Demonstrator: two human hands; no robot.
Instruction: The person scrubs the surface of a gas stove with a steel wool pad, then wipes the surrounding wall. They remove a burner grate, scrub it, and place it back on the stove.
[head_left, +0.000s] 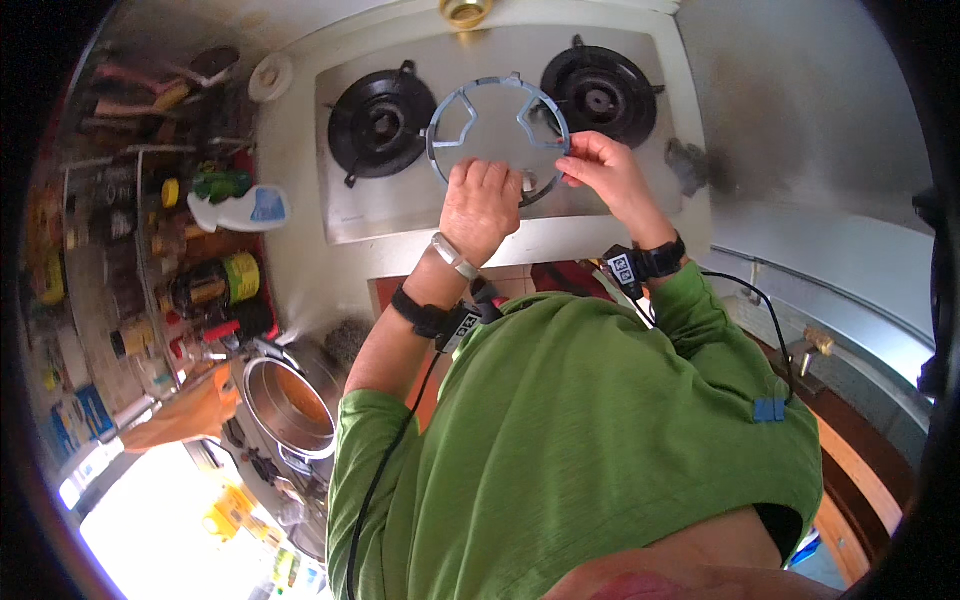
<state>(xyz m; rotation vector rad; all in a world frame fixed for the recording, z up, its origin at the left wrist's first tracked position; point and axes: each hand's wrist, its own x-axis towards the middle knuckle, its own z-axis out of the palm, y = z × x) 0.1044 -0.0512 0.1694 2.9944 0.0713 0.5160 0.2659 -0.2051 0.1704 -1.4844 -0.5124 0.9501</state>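
A round metal pot-support ring (471, 111) with inward prongs is held over the middle of the steel gas cooktop (375, 217). My right hand (604, 169) pinches its right rim between thumb and fingers. My left hand (481, 201) curls over the near-left part of the rim, its fingertips mostly hidden from view. Just right of those fingers, a small silvery knob (528, 181) shows through the ring. Behind the ring's left edge lies the left burner (383, 124) with its black pan; the right burner (598, 100) sits beyond my right hand.
Left of the cooktop stand a white spray bottle (244, 210) and shelves of bottles (139, 217). A metal pot (289, 409) with orange-brown contents is at lower left. A brass-coloured container (465, 12) stands behind the cooktop; a dark crumpled thing (686, 166) lies at its right edge.
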